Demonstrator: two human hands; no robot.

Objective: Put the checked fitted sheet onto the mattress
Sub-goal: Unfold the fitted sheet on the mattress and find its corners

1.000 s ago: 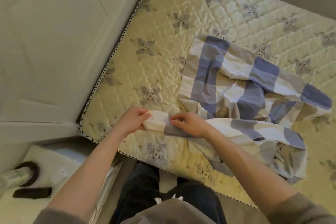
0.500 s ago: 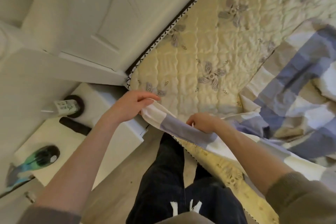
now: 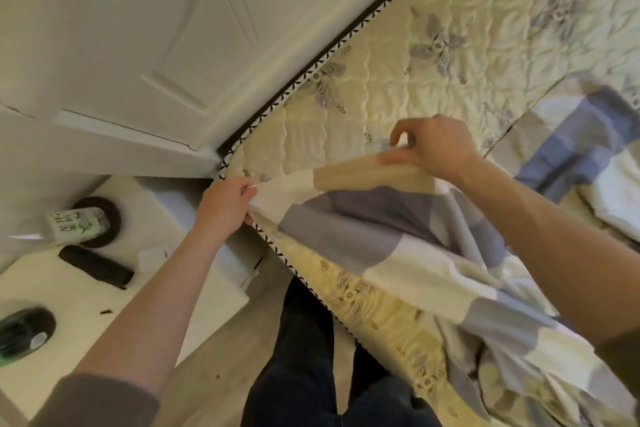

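The checked fitted sheet (image 3: 388,229), in blue, beige and white squares, lies bunched over the near corner and right side of the cream quilted mattress (image 3: 381,87). My left hand (image 3: 227,204) grips the sheet's edge right at the mattress corner beside the headboard. My right hand (image 3: 436,146) pinches the same edge further along and holds it lifted above the mattress top. The cloth is stretched between the two hands. More of the sheet lies crumpled at the far right.
A white panelled headboard (image 3: 138,45) runs along the mattress's left edge. A white bedside table (image 3: 104,298) at lower left carries a small bottle (image 3: 69,227), a black case (image 3: 95,267) and a dark oval object (image 3: 24,329). My legs stand on the wooden floor.
My hands have spread apart along the sheet's edge. The right hand has risen and moved onto the mattress, lifting the edge. The left hand stays near the corner.
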